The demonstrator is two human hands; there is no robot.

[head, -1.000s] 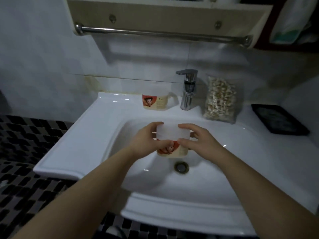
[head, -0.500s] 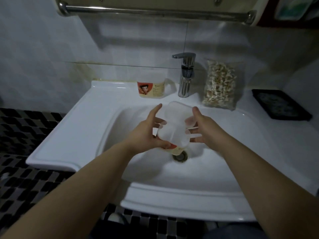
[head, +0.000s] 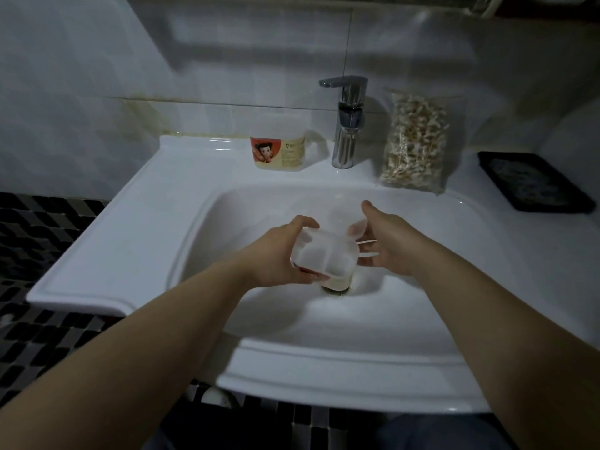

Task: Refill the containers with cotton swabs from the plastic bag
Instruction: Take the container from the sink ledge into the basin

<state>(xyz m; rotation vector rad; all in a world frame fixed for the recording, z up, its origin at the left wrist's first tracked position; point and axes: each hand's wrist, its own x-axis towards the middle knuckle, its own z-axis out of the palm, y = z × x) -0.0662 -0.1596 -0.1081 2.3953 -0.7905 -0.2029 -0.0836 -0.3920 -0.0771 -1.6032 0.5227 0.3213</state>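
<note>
- container (head: 323,258), open at the top with dividers inside, is held low over the basin of the sink (head: 181,203), just above the drain (head: 336,290).
- left hand (head: 279,254) grips the container's left side, fingers curled round its wall.
- right hand (head: 389,245) is at the container's right edge, fingers and thumb clamped on a clear lid (head: 349,219) tilted up behind it.
- two thin pale sticks (head: 368,249) poke out by the right fingers; whether they are swabs is hard to tell.
- plastic bag (head: 415,141) of cotton swabs stands upright on the sink ledge, just right of the tap (head: 347,121).
- second container (head: 278,151) sits left of the tap.
- black tray (head: 532,181) lies at the far right.
</note>
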